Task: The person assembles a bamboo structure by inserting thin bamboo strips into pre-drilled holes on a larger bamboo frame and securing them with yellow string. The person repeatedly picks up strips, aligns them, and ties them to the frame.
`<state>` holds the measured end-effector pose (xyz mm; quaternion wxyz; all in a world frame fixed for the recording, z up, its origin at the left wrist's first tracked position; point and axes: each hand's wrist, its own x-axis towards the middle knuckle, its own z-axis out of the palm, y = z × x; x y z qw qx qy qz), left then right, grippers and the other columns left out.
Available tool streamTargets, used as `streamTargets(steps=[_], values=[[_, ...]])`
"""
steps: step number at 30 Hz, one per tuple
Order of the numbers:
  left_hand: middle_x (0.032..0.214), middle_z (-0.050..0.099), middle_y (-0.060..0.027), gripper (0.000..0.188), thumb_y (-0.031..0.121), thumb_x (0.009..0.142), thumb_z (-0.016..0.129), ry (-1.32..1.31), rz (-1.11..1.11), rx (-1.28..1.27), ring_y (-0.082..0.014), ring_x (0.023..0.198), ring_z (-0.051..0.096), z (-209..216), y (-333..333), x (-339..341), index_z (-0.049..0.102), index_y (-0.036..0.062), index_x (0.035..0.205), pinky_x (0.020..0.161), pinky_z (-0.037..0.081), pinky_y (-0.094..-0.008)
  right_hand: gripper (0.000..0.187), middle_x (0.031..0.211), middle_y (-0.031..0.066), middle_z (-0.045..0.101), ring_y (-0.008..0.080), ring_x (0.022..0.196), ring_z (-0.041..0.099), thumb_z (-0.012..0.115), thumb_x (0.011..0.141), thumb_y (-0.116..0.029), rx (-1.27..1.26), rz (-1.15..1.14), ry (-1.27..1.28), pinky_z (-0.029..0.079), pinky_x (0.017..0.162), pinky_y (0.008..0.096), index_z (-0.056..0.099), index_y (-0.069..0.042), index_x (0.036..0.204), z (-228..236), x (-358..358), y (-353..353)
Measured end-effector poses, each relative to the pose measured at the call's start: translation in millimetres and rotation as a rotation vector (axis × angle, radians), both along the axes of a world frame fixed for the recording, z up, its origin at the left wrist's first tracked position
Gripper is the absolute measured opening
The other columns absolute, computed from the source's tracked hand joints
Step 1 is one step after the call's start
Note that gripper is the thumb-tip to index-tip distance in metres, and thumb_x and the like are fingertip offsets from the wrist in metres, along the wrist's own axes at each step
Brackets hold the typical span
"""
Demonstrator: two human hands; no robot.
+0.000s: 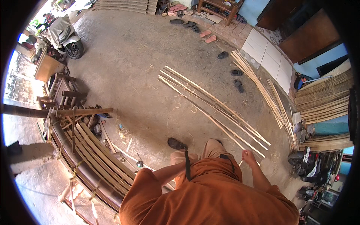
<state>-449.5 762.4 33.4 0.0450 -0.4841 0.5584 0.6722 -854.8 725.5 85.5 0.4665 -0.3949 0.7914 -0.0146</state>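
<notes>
My right hand [248, 156] is low at the right of my legs, its fingers curled around the near end of a long pale bamboo strip [225, 130]. That strip slants away over the floor to the far left, alongside several other bamboo strips [221, 106] lying roughly parallel. Bent across my body, my left forearm [172, 173] reaches to my left thigh. My left hand [193, 158] rests by the thigh, partly behind a dark hanging strap [188, 167], and its fingers cannot be made out.
A bamboo bench [97, 157] stands at the left. More bamboo strips [262, 90] lie at the right, near sandals [238, 86] and a tiled step [262, 48]. A covered motorbike [65, 37] is parked far left, another motorbike [315, 165] at right. A tape measure [140, 164] lies near the bench.
</notes>
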Motion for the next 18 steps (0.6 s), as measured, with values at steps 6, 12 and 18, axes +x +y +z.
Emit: streamTargets(steps=[6, 12, 18], values=[[0.098, 0.069, -0.0163, 0.026, 0.026, 0.091, 0.062, 0.026, -0.025, 0.048, -0.0315, 0.093, 0.066, 6.9, -24.0, 105.8, 0.071, 0.0063, 0.107, 0.082, 0.052, -0.0379, 0.034, 0.084, 0.0134, 0.071, 0.0217, 0.074, 0.071, 0.064, 0.093, -0.035, 0.139, 0.274, 0.091, 0.054, 0.070, 0.0351, 0.066, -0.007, 0.111, 2.6, 92.9, 34.1], [0.097, 0.069, -0.0164, 0.025, 0.025, 0.091, 0.062, -0.021, -0.060, 0.073, -0.0318, 0.092, 0.066, -4.7, -99.2, 203.0, 0.070, 0.0060, 0.106, 0.082, 0.052, -0.0381, 0.029, 0.093, 0.0103, 0.069, 0.0204, 0.081, 0.068, 0.061, 0.097, -0.026, 0.044, 0.110, -0.168, 0.056, 0.072, 0.0320, 0.063, -0.003, 0.116, -12.3, 227.3, -101.0], [0.096, 0.068, -0.0164, 0.025, 0.024, 0.091, 0.062, -0.131, -0.225, 0.069, -0.0320, 0.091, 0.066, 1.2, -247.0, 296.8, 0.070, 0.0056, 0.106, 0.081, 0.052, -0.0383, 0.029, 0.087, 0.0077, 0.068, 0.0174, 0.074, 0.068, 0.059, 0.099, -0.027, 0.000, 0.127, -0.210, 0.055, 0.067, 0.0313, 0.063, -0.002, 0.113, -85.0, 341.4, -255.3]])
